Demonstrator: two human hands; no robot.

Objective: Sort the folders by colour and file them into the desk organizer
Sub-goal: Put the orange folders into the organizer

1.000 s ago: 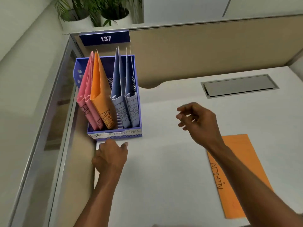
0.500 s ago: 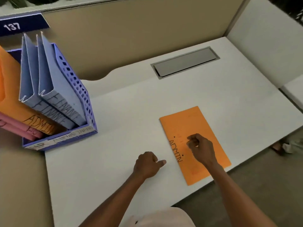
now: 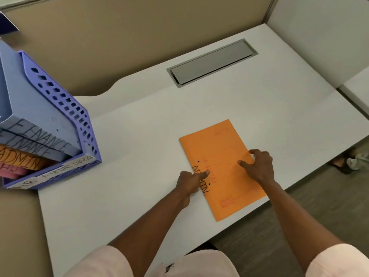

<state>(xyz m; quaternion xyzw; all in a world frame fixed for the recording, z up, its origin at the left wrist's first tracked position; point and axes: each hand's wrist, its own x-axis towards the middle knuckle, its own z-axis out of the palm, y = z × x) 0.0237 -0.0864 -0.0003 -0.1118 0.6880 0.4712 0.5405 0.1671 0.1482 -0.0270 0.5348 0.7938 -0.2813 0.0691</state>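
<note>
The one loose orange folder (image 3: 217,166) I'm seeing, marked ADMIN, is lying flat on the table (image 3: 129,186), right up against the near edge on the right side. The left hand (image 3: 189,182) is pressing one straight index finger onto the folder's left edge, with the other fingers tucked in. The right hand (image 3: 258,166) is pinching at the folder's right edge, thumb lying on top and fingers curling over the side. Can't tell if they're getting underneath.

What's worrying me: the folder is sitting so close to that near edge that if the pinch is only catching the top cover, it's probably going to flop open or slide off onto the floor. Thin card on a smooth top is a pain to lift anyway.

The desk organizer (image 3: 79,120) is standing well apart at the far left, half out of shot. It's holding blue folders (image 3: 36,108) marked FINANCE on its right side, a filed ADMIN folder (image 3: 18,159) beside them and pink folders (image 3: 12,173) further left. That ADMIN slot is looking snug to me, so the tall blue ones are the likely snag going in. A grey cable hatch (image 3: 211,62) is sitting far back, out of the way.
</note>
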